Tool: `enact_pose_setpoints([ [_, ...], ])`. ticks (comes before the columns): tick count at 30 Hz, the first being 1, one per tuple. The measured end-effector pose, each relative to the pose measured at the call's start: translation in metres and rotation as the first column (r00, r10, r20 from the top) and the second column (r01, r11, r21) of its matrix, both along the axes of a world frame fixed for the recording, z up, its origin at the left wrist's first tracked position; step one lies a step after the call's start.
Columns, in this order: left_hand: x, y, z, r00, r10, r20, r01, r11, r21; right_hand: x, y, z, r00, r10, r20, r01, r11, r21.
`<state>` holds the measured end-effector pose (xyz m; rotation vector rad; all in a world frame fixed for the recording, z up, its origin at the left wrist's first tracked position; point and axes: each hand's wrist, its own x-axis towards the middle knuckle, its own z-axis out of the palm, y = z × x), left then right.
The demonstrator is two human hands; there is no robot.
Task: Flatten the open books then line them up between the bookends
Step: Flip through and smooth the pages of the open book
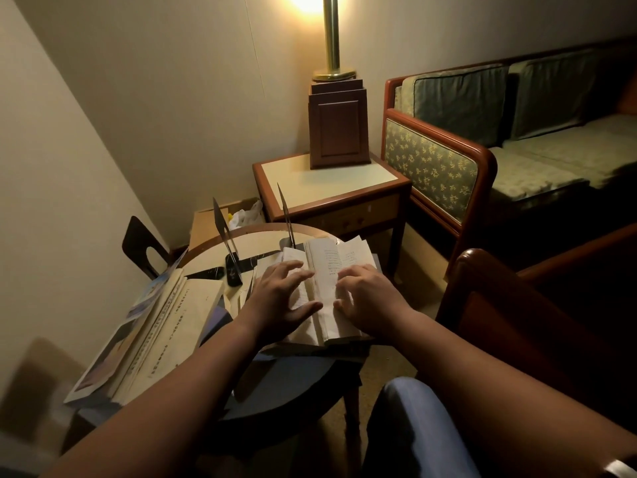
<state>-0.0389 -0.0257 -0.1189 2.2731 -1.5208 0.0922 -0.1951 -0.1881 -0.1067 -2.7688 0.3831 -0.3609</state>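
An open book [331, 270] at the tabletop's [255, 241] right edge is pressed flat by the left hand [279, 298] and right hand [365, 294], fingers spread, nothing gripped.

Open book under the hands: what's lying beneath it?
The open book rests on other books or papers, edges showing at its left. Both hands, left and right, cover its lower pages; anything beneath is hidden.

Small round table [206, 251] with a wooden rim, two thin upright bookends [225, 232] standing near its far edge, a large open book [162, 326] overhanging its left side, smaller open book [339, 270] atop a loose pile at right
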Motion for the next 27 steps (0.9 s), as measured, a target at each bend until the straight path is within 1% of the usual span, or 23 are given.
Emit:
enact_pose_setpoints([
  [3,0.003,0.009,-0.003,0.999,0.039,-0.034,-0.039,0.999,-0.001,0.007,0.001,0.005,0.998,-0.033,-0.049,0.031,0.999,-0.034],
  [9,0.006,0.012,-0.008,0.998,0.052,-0.037,-0.05,0.997,0.056,0.015,0.002,0.011,0.989,0.008,-0.145,0.004,0.997,0.081],
  [12,0.008,0.012,-0.009,0.998,0.05,-0.05,-0.046,0.997,0.065,0.018,0.004,0.011,0.974,0.039,-0.222,-0.024,0.997,0.07],
  [14,0.009,0.012,-0.011,0.997,0.045,-0.07,-0.041,0.997,0.062,0.022,0.008,0.009,0.969,0.028,-0.247,-0.017,0.999,0.047],
  [17,0.011,0.011,-0.015,0.997,0.031,-0.072,-0.027,0.999,0.043,0.025,0.014,0.003,0.977,-0.058,-0.205,0.064,0.998,0.023],
  [20,0.011,0.01,-0.016,0.997,0.023,-0.068,-0.021,0.999,0.031,0.024,0.017,0.005,0.982,-0.113,-0.154,0.127,0.988,0.083],
  [22,0.011,0.009,-0.013,0.998,0.02,-0.054,-0.019,0.999,0.033,0.022,0.016,0.011,0.984,-0.155,-0.09,0.168,0.972,0.166],
  [25,0.012,0.006,-0.009,0.999,0.044,-0.019,-0.042,0.996,0.077,0.015,0.008,0.02,0.964,-0.265,0.018,0.239,0.897,0.372],
  [27,0.012,0.002,-0.003,0.998,0.069,0.008,-0.069,0.99,0.126,0.01,-0.001,0.022,0.948,-0.306,0.088,0.24,0.869,0.433],
])
